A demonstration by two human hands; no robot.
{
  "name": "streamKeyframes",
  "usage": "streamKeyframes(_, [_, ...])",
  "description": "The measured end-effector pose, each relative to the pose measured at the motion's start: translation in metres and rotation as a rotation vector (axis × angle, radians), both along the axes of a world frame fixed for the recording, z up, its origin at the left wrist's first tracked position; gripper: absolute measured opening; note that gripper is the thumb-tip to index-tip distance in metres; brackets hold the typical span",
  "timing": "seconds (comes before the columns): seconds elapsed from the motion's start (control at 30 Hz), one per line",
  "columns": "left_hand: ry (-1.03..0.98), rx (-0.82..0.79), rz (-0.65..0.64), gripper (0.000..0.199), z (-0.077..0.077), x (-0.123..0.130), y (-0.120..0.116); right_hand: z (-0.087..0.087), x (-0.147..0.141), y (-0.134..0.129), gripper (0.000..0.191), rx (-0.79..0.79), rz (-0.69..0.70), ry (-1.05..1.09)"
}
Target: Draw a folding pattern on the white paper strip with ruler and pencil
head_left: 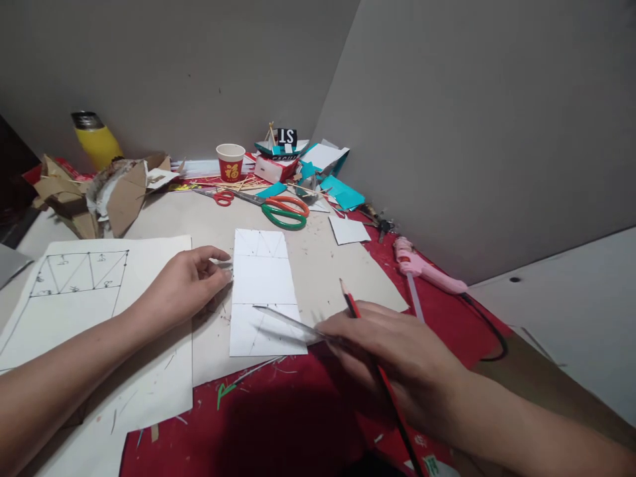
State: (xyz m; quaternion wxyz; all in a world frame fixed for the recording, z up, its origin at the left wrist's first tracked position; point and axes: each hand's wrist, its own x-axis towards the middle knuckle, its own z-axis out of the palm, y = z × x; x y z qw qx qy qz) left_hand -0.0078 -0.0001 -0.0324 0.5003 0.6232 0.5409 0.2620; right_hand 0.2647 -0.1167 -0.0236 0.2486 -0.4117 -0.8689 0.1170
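Note:
A white card (263, 278) with ruled lines and pencilled triangles at both ends lies before me. My left hand (201, 278) is at its left edge, thumb and fingers apart; whether the fingertips touch the card is unclear. Over the card's lower right, my right hand (382, 344) is closed on a red and black pencil (390, 391), its tip pointing up. The same hand grips a thin grey pointed strip (288, 319), slightly blurred, which reaches across the card. Under my left forearm is a large paper sheet (163, 371) with a drawn truss of triangles (89, 271).
Scissors with green and orange handles (285, 212) and small red scissors (223, 198) lie behind the card. Farther back are a red paper cup (231, 162), a yellow bottle (99, 146) and cardboard scraps (126, 199). A pink glue gun (432, 268) rests on the red cloth (447, 331) at right.

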Motion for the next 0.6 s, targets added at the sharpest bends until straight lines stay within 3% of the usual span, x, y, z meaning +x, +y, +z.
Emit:
streamKeyframes(0.17, [-0.041,-0.096,0.024,0.035,0.0,0.002,0.002,-0.004,0.013,-0.003,0.028,0.164,0.103,-0.234])
streamKeyframes(0.33, [-0.117,-0.186,0.049,0.045,-0.006,-0.001,0.004,-0.011,0.014,0.004,0.026,0.174,0.198,-0.305])
streamKeyframes(0.5, [-0.15,-0.235,0.053,0.049,-0.007,-0.002,0.004,-0.005,0.017,0.004,0.029,-0.06,0.293,-0.196])
streamKeyframes(0.6, [-0.163,-0.25,0.047,0.049,-0.006,-0.002,0.004,-0.004,0.017,0.012,0.031,-0.21,0.122,-0.087])
